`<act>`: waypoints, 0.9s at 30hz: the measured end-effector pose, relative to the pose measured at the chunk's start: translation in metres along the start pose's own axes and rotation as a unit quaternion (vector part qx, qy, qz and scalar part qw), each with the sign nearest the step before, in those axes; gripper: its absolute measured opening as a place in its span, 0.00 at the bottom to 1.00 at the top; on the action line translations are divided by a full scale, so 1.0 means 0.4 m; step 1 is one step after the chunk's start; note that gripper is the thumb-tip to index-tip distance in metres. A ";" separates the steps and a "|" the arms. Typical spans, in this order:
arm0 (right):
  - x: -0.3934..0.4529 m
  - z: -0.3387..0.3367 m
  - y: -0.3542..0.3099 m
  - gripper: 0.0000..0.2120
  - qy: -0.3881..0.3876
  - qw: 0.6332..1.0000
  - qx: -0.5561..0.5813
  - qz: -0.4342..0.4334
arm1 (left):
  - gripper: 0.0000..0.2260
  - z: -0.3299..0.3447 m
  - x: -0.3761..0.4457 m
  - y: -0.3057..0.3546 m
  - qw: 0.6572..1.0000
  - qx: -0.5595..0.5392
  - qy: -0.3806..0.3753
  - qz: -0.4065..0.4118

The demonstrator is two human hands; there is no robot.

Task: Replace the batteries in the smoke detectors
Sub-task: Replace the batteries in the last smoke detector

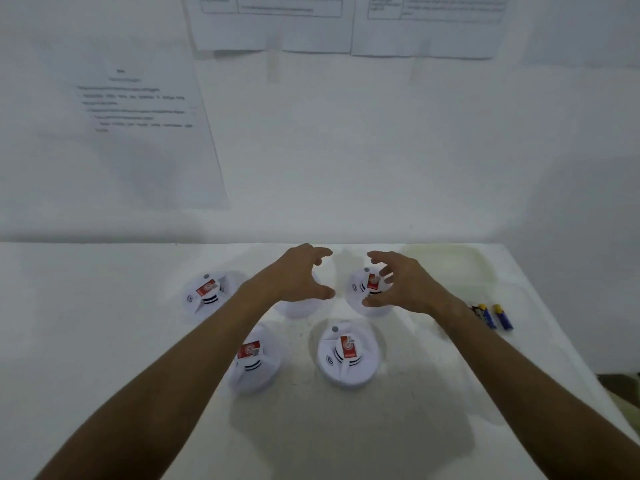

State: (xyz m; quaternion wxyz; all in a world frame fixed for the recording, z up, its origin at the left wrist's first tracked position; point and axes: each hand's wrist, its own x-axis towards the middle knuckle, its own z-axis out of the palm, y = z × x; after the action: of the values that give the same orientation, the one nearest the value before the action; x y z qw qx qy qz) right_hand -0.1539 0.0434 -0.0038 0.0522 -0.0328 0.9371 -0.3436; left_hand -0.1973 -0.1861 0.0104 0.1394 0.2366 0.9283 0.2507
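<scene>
Five detectors: white round units on the white table [104,323], each with a red label where the top shows.
Far-left detector [205,295]: alone, left of the left forearm, near the wall side of the group.
Near-left detector [254,363]: partly under the left forearm, label visible.
Near-centre detector [346,355]: fully in view, between the two forearms.
Far-centre detector [298,306]: mostly hidden beneath the left hand; only its lower rim shows.
Far-right detector [369,289]: below the right hand, label seen between the fingers.
Left hand [299,275]: above the far-centre detector, fingers spread and curved, thumb apart from them; whether it touches the unit cannot be told.
Right hand [398,284]: over the far-right detector, fingers spread and bent, thumb low by the rim; no firm grip is visible, contact cannot be told.
Batteries [493,317]: blue with yellow ends, lying side by side on the table to the right of the right wrist, well apart from the detectors.
Tray [446,261]: pale, translucent, at the table's far right, behind the right hand.
Papers [145,133]: printed sheets on the wall behind the table, text too blurred to read.
</scene>
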 end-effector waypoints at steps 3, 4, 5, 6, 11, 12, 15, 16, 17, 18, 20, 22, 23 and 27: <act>-0.011 -0.029 0.038 0.48 -0.014 1.000 -0.012 0.017 | 0.38 0.044 0.048 0.042 1.000 -0.019 -0.012 -0.004; -0.011 -0.033 0.046 0.48 -0.019 0.999 -0.017 0.020 | 0.39 0.054 0.059 0.054 1.000 -0.018 -0.016 -0.007; -0.010 -0.036 0.052 0.48 -0.024 0.999 -0.021 0.019 | 0.41 0.064 0.072 0.062 1.000 -0.015 -0.022 -0.013; -0.007 -0.037 0.057 0.47 -0.032 0.999 -0.028 0.016 | 0.42 0.071 0.083 0.070 0.999 -0.009 -0.029 -0.018; 0.009 -0.031 0.062 0.36 -0.076 0.995 -0.063 -0.004 | 0.34 0.107 0.117 0.092 0.994 0.035 -0.088 -0.050; 0.014 -0.026 0.067 0.36 -0.080 0.995 -0.063 -0.002 | 0.31 0.116 0.122 0.091 0.993 0.039 -0.095 -0.055; 0.024 -0.012 0.090 0.34 -0.091 0.993 -0.069 0.007 | 0.27 0.140 0.139 0.077 0.995 0.051 -0.078 -0.041; 0.026 -0.008 0.099 0.33 -0.087 0.994 -0.068 0.011 | 0.27 0.142 0.140 0.076 0.995 0.050 -0.072 -0.039; 0.027 -0.007 0.103 0.32 -0.081 0.994 -0.067 0.013 | 0.27 0.142 0.139 0.074 0.996 0.047 -0.066 -0.033; 0.028 -0.006 0.107 0.32 -0.073 0.995 -0.061 0.013 | 0.26 0.139 0.138 0.072 0.997 0.044 -0.060 -0.028; 0.025 -0.007 0.112 0.32 -0.056 0.998 -0.034 0.005 | 0.24 0.126 0.127 0.072 0.999 0.024 -0.042 -0.012; 0.014 -0.020 0.107 0.33 -0.036 0.999 0.004 -0.002 | 0.26 0.096 0.104 0.080 1.000 -0.014 -0.016 0.005; 0.005 -0.030 0.100 0.34 -0.024 0.999 0.027 -0.008 | 0.28 0.077 0.087 0.086 0.999 -0.033 -0.003 0.012; -0.042 -0.083 0.038 0.50 -0.013 0.994 0.098 -0.042 | 0.30 -0.003 0.006 0.135 0.987 -0.150 0.031 0.049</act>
State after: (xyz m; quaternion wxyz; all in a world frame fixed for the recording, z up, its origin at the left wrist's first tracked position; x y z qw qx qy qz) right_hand -0.1416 0.0779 0.0129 0.0527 -0.0716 0.8959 -0.4353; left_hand -0.1798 -0.1441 0.0400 0.1321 0.2504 0.8715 0.4004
